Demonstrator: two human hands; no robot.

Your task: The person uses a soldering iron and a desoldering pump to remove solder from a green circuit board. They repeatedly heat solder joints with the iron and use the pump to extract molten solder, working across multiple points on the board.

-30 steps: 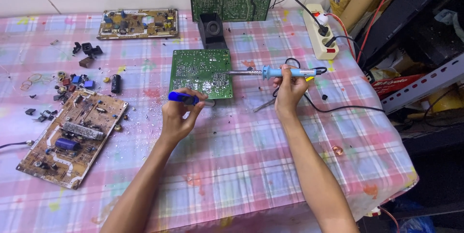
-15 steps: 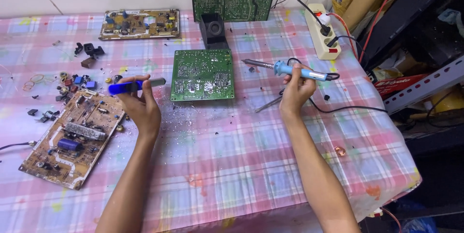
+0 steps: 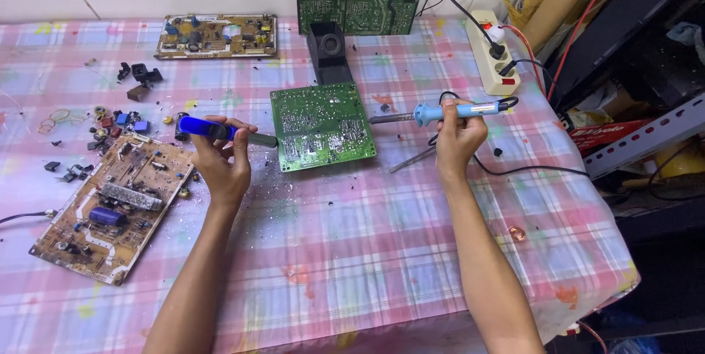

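Left hand (image 3: 224,159): closed round blue desoldering pump (image 3: 209,129), tip at left edge of green board (image 3: 322,125). Right hand (image 3: 457,137): closed round soldering iron (image 3: 448,111), tip just right of board, mid-table.

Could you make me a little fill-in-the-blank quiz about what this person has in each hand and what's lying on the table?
1. The right hand holds a light-blue-handled soldering iron whose metal tip points toward the ____ circuit board lying flat between the hands.
2. The left hand holds a tool with a dark ____ handle.
3. The brown circuit board lies to the ____ of the left hand.
4. The pink checked tablecloth covers the ____.

Missing words: green; blue; left; table
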